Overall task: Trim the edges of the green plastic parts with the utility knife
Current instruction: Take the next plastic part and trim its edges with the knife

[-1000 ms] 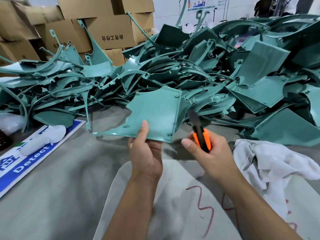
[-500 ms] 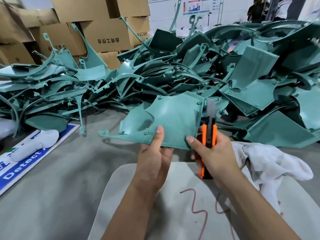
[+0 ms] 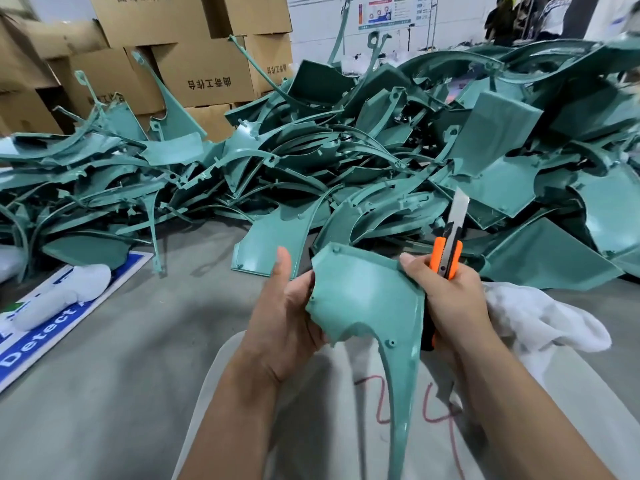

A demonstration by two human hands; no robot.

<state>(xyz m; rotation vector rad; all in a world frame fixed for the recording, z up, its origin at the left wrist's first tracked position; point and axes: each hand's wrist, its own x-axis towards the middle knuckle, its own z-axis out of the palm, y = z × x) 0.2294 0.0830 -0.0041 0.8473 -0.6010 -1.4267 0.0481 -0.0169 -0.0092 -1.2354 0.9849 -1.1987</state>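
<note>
Since half a second ago the green part [image 3: 367, 299] has been turned: its broad panel now stands upright between the two hands and its long narrow tail curves down toward the viewer, where before it lay flat with the tail pointing left. The knife [image 3: 446, 258] has lifted with it; its blade points up and slightly right, above the part's upper right corner. Left hand [image 3: 284, 317] grips the part's left edge, thumb straight up beside it, the other fingers curled behind the panel and mostly hidden. Right hand [image 3: 446, 299] is clenched round the orange knife handle, its thumb resting on the part's upper right edge; the lower handle is covered by the palm and the panel. The part is held in the air over a pale sheet [image 3: 242, 393] marked with red scrawl, close in front of the big heap of green parts [image 3: 346, 161] on the grey surface [image 3: 104, 375]. The tail's tip is cut off by the bottom edge. A white cloth [image 3: 540, 323] lies just right of the right hand. Cardboard boxes [image 3: 204, 74] stand behind the heap.
</note>
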